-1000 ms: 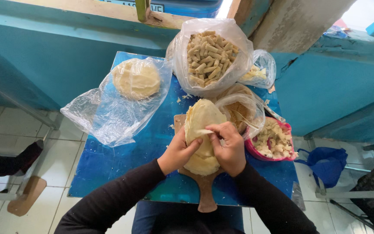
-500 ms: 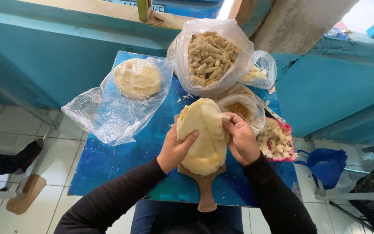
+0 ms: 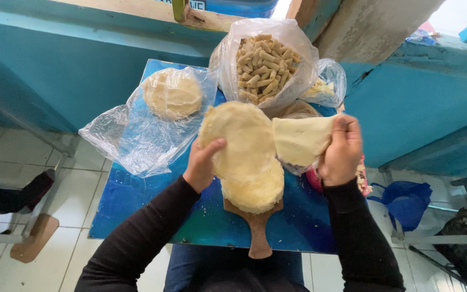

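pink bowl (image 3: 314, 181) mostly hidden behind hands (image 3: 341, 151)

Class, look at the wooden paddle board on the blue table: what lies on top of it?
A stack of thin pale wrappers sits on the wooden board. Only the board's handle and lower edge show; the rest is covered by the stack.

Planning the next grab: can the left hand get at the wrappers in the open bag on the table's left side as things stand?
Probably not right away: the left hand is holding up a wrapper sheet. The path to the wrappers in the open plastic bag looks unobstructed, though.
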